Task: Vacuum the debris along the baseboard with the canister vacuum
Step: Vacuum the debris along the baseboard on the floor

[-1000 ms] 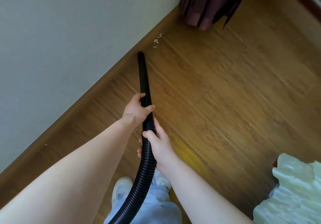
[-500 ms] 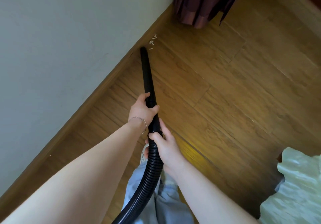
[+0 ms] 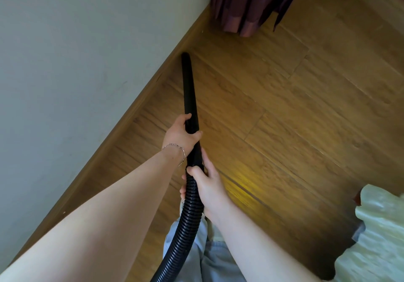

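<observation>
Black nozzle (image 3: 189, 89), black ribbed hose (image 3: 185, 227). Brown wood-grain floor (image 3: 295, 106). Pale grey-white wall (image 3: 76, 52). Maroon curtain (image 3: 247, 4) at 12 o'clock. Pale green cloth (image 3: 376, 238) at 4 o'clock.

Black tapered nozzle (image 3: 189, 89) on ribbed hose (image 3: 188, 218) points at baseboard (image 3: 140, 102).

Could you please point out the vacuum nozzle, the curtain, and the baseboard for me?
vacuum nozzle (image 3: 189, 89): head view, middle of the black tube.
curtain (image 3: 247, 4): head view, dark folds near its hem.
baseboard (image 3: 140, 104): head view, wooden strip under the wall.

Wooden floor (image 3: 284, 111), nozzle tip (image 3: 185, 57) seemingly touching
</observation>
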A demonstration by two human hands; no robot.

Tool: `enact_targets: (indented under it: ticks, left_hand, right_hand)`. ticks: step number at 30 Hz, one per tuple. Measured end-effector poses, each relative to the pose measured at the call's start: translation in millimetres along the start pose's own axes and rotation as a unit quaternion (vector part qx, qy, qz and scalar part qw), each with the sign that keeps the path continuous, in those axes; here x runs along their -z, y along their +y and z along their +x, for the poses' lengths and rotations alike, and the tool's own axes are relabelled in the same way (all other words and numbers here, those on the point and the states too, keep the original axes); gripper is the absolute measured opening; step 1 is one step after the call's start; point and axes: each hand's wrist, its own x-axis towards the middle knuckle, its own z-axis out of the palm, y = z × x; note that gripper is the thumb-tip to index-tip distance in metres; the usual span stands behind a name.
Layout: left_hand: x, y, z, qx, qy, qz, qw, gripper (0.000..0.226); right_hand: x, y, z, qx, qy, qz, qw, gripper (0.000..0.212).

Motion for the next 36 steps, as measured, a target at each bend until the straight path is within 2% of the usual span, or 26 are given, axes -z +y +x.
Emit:
enact_targets:
  ticks: [8,20,31,36]
  left_hand:
    - [-3.9,23.5,28.8,-0.023,-0.015,0.013,1.0,0.059]
    - [-15.2,75.3,77.9,-0.047,-0.042,0.029,0.998,0.061]
    - [-61.8,79.4,28.7,-0.037,-0.085,0.027,0.995,0.061]
    - [-62.7,59.2,3.0,-0.003,-0.049,-0.007,0.999,0.06]
  right_hand:
    - [5.9,-24.3,21.4,0.018,0.02,0.017,0.999,0.065]
    - [22.0,-77.6,51.2,0.051,0.027,0.044,0.997,0.057]
    - [60.5,-60.5,4.8,0.049,0.043,0.077,0.995,0.055]
    - [64.9,-47.5,-13.2,0.029,0.026,0.029,0.999,0.056]
